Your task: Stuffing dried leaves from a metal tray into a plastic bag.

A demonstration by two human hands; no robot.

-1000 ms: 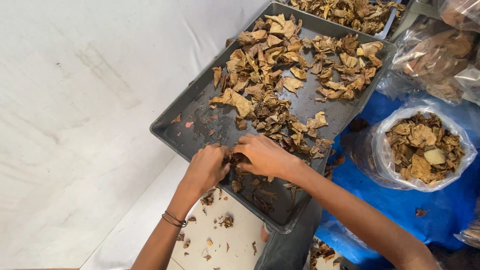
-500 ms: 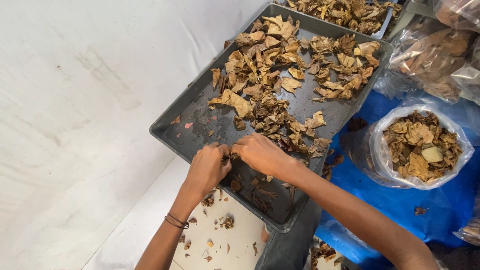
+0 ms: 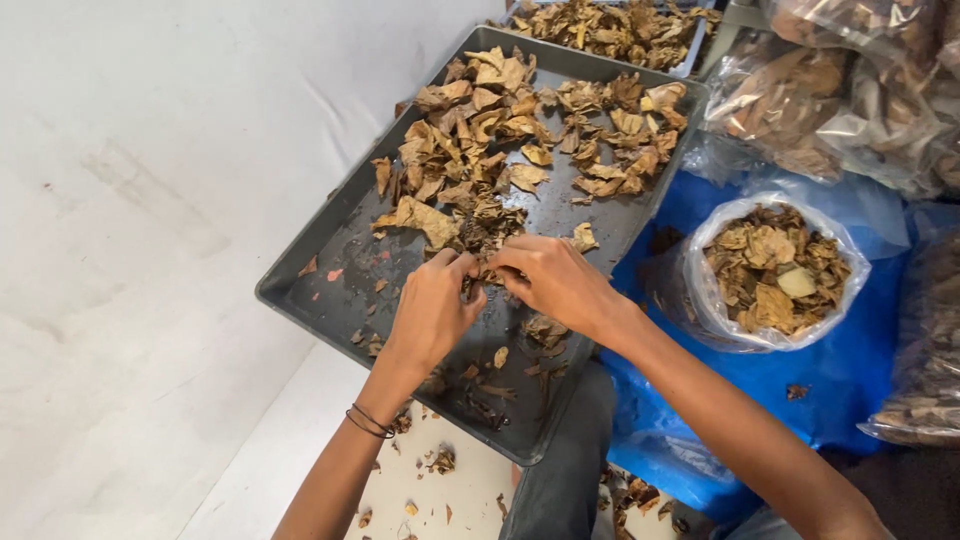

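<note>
both hands, left hand (image 3: 432, 310) and right hand (image 3: 557, 283), were pinched together on a dried leaf piece (image 3: 483, 275) over the grey tray (image 3: 330, 290); further back lay the leaf pile (image 3: 520, 140), and an open bag of leaves (image 3: 775, 270) stood at the right.

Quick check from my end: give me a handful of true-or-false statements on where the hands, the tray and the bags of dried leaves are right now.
1. Both hands, left hand and right hand, meet over the grey tray. True.
2. The hands pinch a dried leaf between them. True.
3. The open bag of leaves sits on the white floor. False: it rests on the blue sheet.
4. The thin bands are on the right wrist. False: they are on the left wrist.
5. The tray is bare of leaves. False: leaves cover its far half.
</note>
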